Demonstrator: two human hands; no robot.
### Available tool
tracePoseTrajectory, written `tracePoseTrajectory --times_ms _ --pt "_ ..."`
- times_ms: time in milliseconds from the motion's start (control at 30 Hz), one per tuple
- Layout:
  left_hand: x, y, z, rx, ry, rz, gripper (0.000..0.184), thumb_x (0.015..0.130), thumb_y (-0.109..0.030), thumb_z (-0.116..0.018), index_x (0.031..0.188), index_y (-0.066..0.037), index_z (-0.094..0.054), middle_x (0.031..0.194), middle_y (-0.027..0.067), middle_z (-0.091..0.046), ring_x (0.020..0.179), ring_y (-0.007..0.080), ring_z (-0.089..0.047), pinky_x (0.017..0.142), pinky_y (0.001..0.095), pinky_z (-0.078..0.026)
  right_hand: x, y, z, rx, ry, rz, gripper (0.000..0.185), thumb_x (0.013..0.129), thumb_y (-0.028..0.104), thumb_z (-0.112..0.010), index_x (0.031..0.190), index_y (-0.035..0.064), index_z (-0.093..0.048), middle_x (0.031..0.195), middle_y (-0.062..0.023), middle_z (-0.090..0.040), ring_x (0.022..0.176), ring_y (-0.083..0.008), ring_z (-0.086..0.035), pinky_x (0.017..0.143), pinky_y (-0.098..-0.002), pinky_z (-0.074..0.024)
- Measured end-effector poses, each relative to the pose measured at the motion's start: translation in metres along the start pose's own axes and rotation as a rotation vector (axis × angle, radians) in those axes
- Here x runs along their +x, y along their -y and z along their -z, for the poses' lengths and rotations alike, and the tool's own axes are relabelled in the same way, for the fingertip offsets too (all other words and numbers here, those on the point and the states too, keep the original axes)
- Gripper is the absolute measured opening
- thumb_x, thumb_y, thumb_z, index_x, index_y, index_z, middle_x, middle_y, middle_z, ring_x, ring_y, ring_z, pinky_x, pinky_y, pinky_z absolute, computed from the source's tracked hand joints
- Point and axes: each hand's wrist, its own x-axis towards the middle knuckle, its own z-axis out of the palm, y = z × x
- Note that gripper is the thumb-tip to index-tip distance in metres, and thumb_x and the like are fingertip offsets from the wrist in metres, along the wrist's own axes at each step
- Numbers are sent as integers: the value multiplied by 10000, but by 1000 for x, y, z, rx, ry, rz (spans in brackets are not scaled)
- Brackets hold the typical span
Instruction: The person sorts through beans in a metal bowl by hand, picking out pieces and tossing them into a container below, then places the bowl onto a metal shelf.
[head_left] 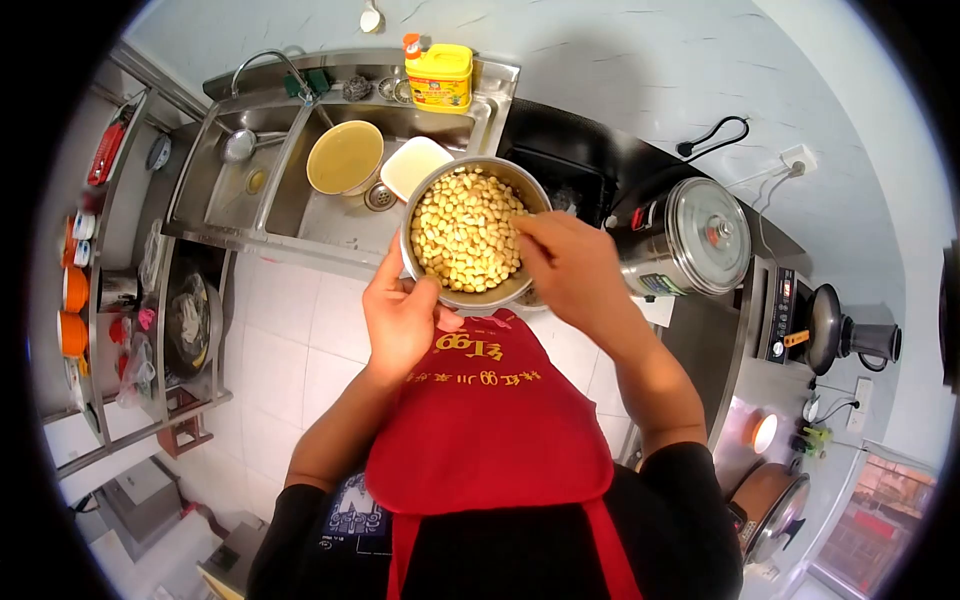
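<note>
A round metal pot point(537, 187) full of pale yellow beans point(466, 228) is held in front of the red apron, near the sink's front edge. My left hand point(402, 312) grips the pot's lower left rim, with the thumb on the outside and fingers under it. My right hand point(568, 262) is at the pot's right side, its fingers bent together over the beans at the rim; whether a bean is between them is hidden. Behind the pot, a white square bowl point(414, 165) and a yellow bowl point(345, 158) stand in the sink.
A steel double sink point(310, 222) has a faucet point(262, 56) at its back left. A yellow jug point(440, 78) stands on the back ledge. To the right are a large lidded steel pot point(705, 238) and an induction cooker point(781, 315). Shelves with orange pots point(74, 289) stand left.
</note>
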Motion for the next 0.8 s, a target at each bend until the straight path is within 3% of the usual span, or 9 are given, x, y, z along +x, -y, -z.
tracePoseTrajectory --times_ms 100,233,333,800 --pt "-1 1 -2 -19 -6 12 680 895 73 -445 1557 -34 -332 858 148 -712 541 163 -678 489 262 -562 12 6 -16 -202 179 -4 188 906 119 -652 1069 43 -710 923 -142 -684 817 -337 -673 710 -417 -551" --pt "-4 4 -1 -37 12 -3 715 884 79 -433 1574 -62 -313 840 143 -710 540 167 -681 488 265 -564 21 8 -28 -325 280 -115 185 912 157 -636 1063 76 -704 984 -133 -638 851 -349 -663 741 -447 -547" --pt "-5 3 -1 -41 -7 -14 642 894 96 -432 1526 8 -364 897 164 -712 511 169 -663 467 262 -555 26 9 -30 -316 306 -141 194 889 161 -642 1052 79 -707 1022 -142 -620 886 -358 -656 770 -461 -541" --pt "-4 7 0 -37 19 -6 656 898 76 -440 1542 0 -342 854 146 -713 507 160 -656 476 263 -561 35 5 -36 -352 453 -238 132 850 163 -652 909 46 -669 1000 -149 -613 955 -355 -638 794 -460 -521"
